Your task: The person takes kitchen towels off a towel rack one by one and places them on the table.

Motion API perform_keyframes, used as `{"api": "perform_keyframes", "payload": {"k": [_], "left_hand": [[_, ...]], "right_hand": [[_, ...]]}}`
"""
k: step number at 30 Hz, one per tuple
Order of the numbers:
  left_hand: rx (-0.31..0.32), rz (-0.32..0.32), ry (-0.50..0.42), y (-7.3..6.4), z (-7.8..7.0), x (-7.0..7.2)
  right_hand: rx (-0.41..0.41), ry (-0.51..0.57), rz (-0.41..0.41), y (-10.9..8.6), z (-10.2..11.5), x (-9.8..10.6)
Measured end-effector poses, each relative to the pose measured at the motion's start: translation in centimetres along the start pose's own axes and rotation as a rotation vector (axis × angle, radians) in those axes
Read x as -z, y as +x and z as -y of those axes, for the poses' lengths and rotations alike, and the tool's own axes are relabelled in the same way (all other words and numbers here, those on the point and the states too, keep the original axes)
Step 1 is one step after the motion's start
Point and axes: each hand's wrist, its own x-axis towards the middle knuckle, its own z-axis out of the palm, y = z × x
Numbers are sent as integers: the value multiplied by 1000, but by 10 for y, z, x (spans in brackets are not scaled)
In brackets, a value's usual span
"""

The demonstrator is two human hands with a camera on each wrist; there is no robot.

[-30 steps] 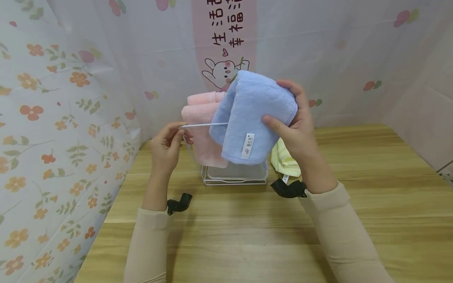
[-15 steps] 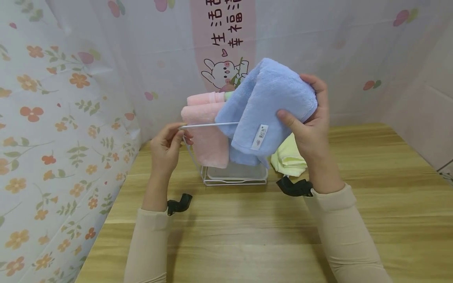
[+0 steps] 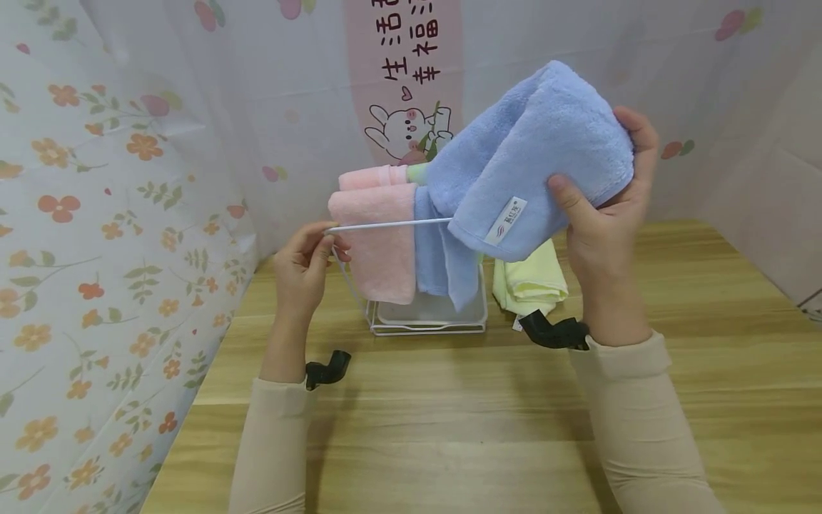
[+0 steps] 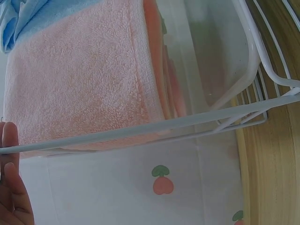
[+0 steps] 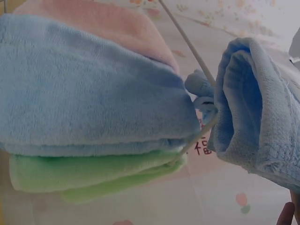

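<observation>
My right hand (image 3: 610, 207) grips a folded light-blue towel (image 3: 546, 150) with a white label, thumb in front and fingers behind it. The towel is raised at the upper right end of a white wire rack (image 3: 430, 330) and covers that part of its top rod. With fingertips and thumb, my left hand (image 3: 305, 268) pinches the rack's top left corner. A pink towel (image 3: 379, 243) hangs in the rack beside that hand. Right of it hangs more blue cloth (image 3: 430, 260), and a green towel (image 5: 93, 171) shows beyond in the right wrist view.
A folded pale-yellow towel (image 3: 533, 278) lies on the wooden table (image 3: 417, 428), just right of the rack. In the rack's bottom sits a translucent tray (image 4: 220, 51). A printed curtain (image 3: 578, 93) stands behind, and a flowered one (image 3: 115, 285) at the left.
My right hand has carried the blue towel up and to the right, uncovering more of the top rod and the hanging blue cloth. My left hand stays on the rack's corner.
</observation>
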Motion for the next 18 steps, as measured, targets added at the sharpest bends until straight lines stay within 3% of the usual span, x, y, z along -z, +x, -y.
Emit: {"api": "perform_keyframes", "payload": {"k": [9,18], "left_hand": [[25,-6,3,0,-3,0],[19,-1,4,0,-4,-1]], "right_hand": [[18,1,-38,0,7,7],[42,17,-106,7,8,29]]}}
